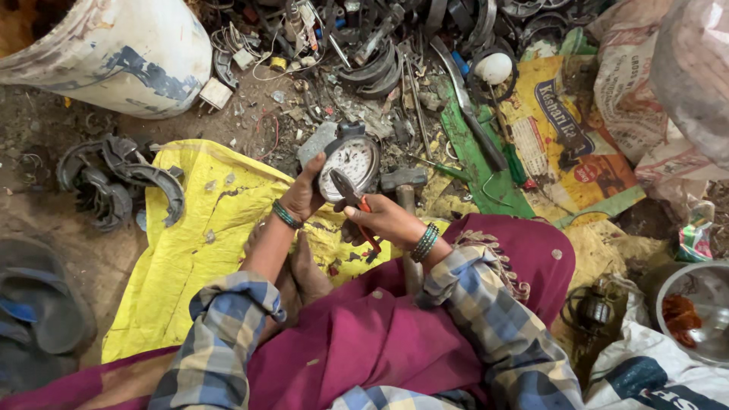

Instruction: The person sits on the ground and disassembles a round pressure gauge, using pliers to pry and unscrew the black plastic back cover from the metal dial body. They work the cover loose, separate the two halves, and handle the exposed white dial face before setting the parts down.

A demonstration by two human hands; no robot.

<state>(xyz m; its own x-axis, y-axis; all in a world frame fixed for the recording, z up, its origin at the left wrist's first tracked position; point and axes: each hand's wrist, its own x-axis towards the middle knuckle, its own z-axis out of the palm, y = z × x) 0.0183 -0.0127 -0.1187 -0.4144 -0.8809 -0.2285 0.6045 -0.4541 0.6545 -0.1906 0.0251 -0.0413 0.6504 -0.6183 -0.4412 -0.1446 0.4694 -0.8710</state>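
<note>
My left hand (304,196) grips a round dial gauge (351,161) with a white face and a dark metal rim, holding it up by its lower left edge. My right hand (383,218) is closed on a pair of pliers (351,196) with orange handles; the dark jaws point up and touch the lower part of the gauge face. Both wrists wear green bangles, and the sleeves are blue and yellow plaid. A hammer (404,186) lies just behind my right hand, its handle partly hidden by my forearm.
A yellow sheet (194,243) covers the ground under my hands. Curved metal brake shoes (121,182) lie at left, a white drum (114,49) at top left, a scrap metal pile (380,45) at the top, printed sacks (562,129) at right, a steel bowl (695,311) at lower right.
</note>
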